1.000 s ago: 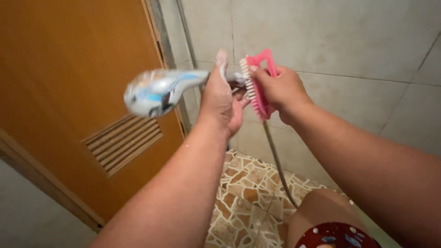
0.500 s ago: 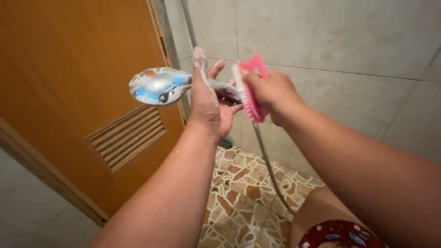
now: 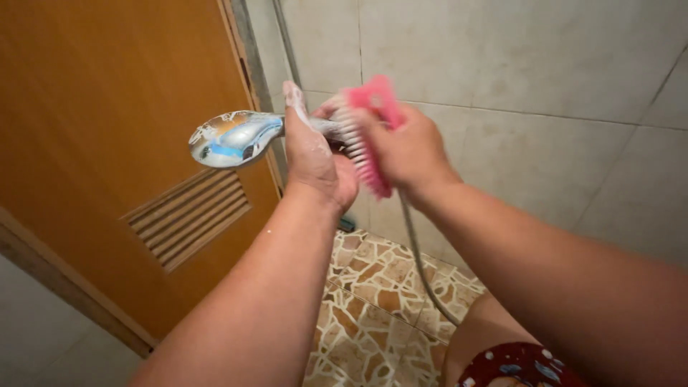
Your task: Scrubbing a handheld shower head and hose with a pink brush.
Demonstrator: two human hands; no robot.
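Pink brush (image 3: 369, 136) against chrome shower head (image 3: 233, 138)

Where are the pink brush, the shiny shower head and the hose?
pink brush (image 3: 373, 136), head view, on its pink back and bristles.
shower head (image 3: 233, 137), head view, on its shiny round face.
hose (image 3: 416, 251), head view, on its hanging middle.

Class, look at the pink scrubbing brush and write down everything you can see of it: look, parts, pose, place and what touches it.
The pink scrubbing brush looks like plastic, with a looped handle on its back and pale bristles on its face. It is tilted, bristles turned toward the chrome shower head's handle. The right hand grips its back, covering much of it. Its bristles seem to meet the handle, which the soapy left hand holds. It is raised in front of the tiled wall.
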